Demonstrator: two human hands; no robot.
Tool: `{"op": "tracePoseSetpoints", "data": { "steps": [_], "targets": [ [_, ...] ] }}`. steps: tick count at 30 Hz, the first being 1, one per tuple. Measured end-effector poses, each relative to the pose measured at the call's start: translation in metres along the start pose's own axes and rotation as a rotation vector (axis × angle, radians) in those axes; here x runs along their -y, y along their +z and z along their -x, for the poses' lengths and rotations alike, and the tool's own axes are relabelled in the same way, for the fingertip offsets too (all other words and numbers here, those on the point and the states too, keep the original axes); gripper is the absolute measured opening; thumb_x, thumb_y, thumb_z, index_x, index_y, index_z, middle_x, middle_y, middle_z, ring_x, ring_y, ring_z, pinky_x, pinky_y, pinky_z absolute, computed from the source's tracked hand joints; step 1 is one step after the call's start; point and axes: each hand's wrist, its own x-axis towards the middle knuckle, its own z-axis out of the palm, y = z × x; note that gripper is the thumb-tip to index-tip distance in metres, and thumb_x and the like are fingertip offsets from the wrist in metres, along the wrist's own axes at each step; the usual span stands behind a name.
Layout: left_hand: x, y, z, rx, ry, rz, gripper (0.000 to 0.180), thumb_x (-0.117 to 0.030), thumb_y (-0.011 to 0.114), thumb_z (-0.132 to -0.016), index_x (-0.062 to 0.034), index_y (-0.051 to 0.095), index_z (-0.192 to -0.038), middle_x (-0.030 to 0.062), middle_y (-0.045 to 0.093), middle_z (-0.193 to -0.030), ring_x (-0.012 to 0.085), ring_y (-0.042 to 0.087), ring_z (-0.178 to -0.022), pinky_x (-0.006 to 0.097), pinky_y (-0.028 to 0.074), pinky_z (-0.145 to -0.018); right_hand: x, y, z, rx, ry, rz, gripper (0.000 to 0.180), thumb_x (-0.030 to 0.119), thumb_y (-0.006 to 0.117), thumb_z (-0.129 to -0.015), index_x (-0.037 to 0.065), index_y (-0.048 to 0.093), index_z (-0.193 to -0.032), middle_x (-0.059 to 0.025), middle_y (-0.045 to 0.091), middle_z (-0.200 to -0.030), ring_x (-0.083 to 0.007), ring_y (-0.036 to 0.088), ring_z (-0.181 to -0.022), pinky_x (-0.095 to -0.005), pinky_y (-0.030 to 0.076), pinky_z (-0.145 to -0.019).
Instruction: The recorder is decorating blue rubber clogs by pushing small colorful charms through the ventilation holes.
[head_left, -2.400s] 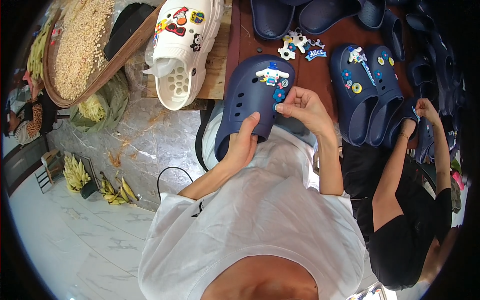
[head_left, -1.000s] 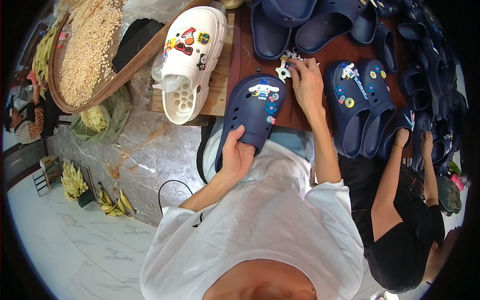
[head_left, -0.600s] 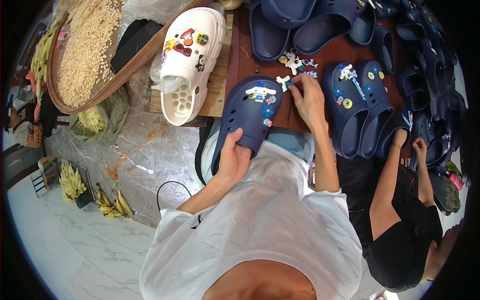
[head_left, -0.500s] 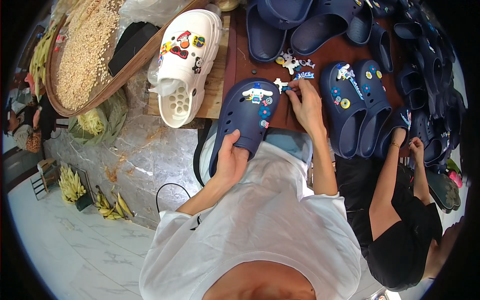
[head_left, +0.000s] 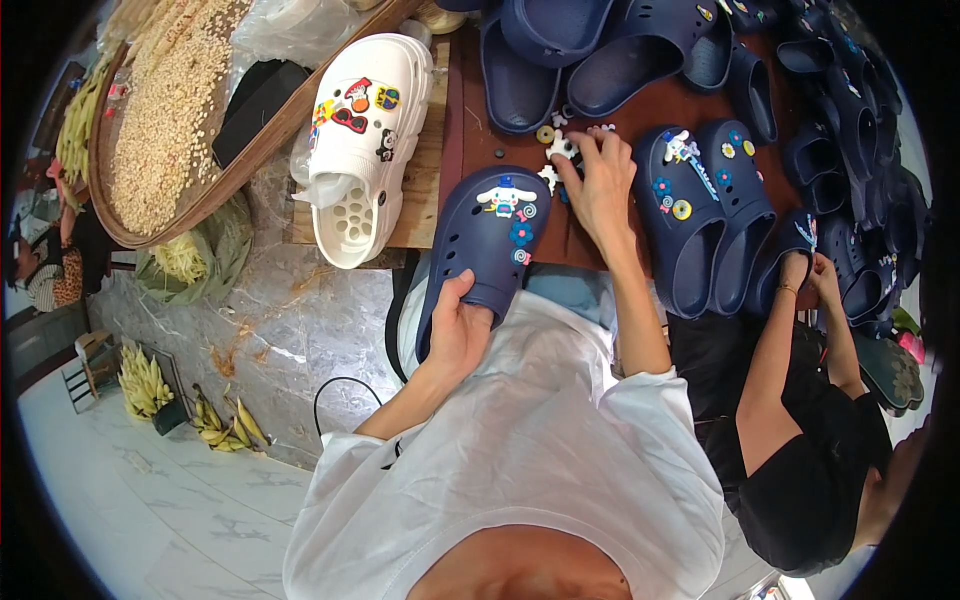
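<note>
My left hand (head_left: 462, 328) grips a navy clog (head_left: 468, 230) at its open heel end, thumb on top. White-and-blue character, flower and swirl charms run along the clog's right side. My right hand (head_left: 603, 185) reaches over a small pile of shoe charms beside the toe, fingers bent and a little apart. A white charm (head_left: 562, 146) shows by the fingertips, and another white charm (head_left: 548, 178) lies at the clog's edge. Other charms are covered by the hand. To its right stands a pair of decorated navy clogs (head_left: 680, 210).
A white clog (head_left: 368, 130) with charms stands at left beside a woven tray (head_left: 150, 238) of pale grains. More navy clogs (head_left: 630, 65) crowd the brown tabletop (head_left: 470, 140) at the back and right. At right, a co-worker's hands (head_left: 797, 270) hold another navy clog.
My right hand has moved slightly away from me, from the charm by the clog onto the charm pile, covering the lettered one. My left hand keeps hold of the clog.
</note>
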Motion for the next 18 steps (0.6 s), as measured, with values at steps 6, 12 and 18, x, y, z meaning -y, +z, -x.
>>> {"op": "tracePoseSetpoints", "data": {
  "steps": [6, 12, 18],
  "targets": [
    [-0.003, 0.002, 0.003, 0.025, -0.020, 0.022, 0.057, -0.018, 0.056, -0.097, 0.0036, 0.036, -0.146, 0.0162, 0.049, -0.145, 0.0268, 0.049, -0.134, 0.041, 0.036, -0.117, -0.004, -0.007, 0.006, -0.081, 0.084, -0.112, 0.016, 0.007, 0.063, -0.092, 0.005, 0.069, -0.107, -0.0152, 0.061, -0.108, -0.0353, 0.058, -0.100, -0.0441, 0.045, -0.086],
    [-0.002, 0.001, 0.003, 0.018, -0.027, 0.037, 0.054, -0.018, 0.055, -0.097, 0.0059, 0.039, -0.143, 0.0158, 0.052, -0.142, 0.0255, 0.050, -0.133, 0.040, 0.037, -0.116, -0.017, 0.003, -0.012, -0.093, 0.068, 0.012, 0.021, 0.004, 0.065, -0.089, 0.002, 0.067, -0.110, -0.0167, 0.061, -0.107, -0.0377, 0.059, -0.100, -0.0472, 0.048, -0.087],
    [0.000, 0.004, 0.000, -0.007, -0.003, 0.005, 0.059, -0.019, 0.056, -0.095, 0.0039, 0.036, -0.145, 0.0179, 0.050, -0.144, 0.0302, 0.050, -0.134, 0.045, 0.036, -0.117, -0.025, 0.007, -0.027, -0.103, 0.079, 0.065, 0.018, 0.014, 0.074, -0.086, 0.003, 0.068, -0.099, -0.0163, 0.068, -0.093, -0.0364, 0.066, -0.089, -0.0458, 0.051, -0.078]
  ]
}}
